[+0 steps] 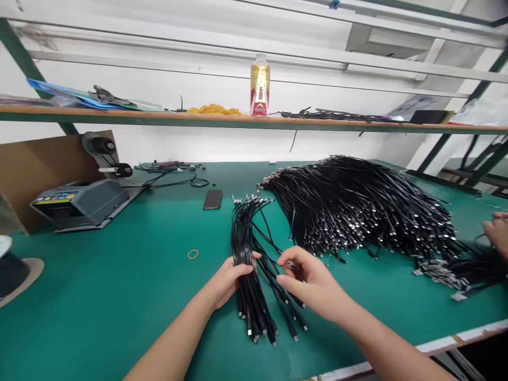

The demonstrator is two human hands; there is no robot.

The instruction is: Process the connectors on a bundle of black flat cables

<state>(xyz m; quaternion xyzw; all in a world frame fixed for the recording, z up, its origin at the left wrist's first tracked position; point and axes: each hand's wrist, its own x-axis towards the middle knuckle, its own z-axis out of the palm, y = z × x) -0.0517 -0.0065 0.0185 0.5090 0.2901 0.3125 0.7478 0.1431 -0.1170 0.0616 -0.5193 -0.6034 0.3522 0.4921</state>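
Observation:
My left hand (230,280) is wrapped around the middle of a bundle of black USB cables (248,254). The bundle's metal plugs point both toward the far side of the table and toward me. Some looser cables (283,296) fan out along its right side. Just right of those, my right hand (307,283) hovers with thumb and index finger apart and the other fingers curled. Dark and silvery bits show between its fingers, but whether they lie in the hand or behind it is unclear.
A large heap of black cables (357,206) covers the right back. A rubber band (192,254), phone (212,199) and tape dispenser (83,203) lie leftward. Another person's hand (498,233) is by more cables (472,272) at right. A bottle (260,87) stands on the shelf (166,117).

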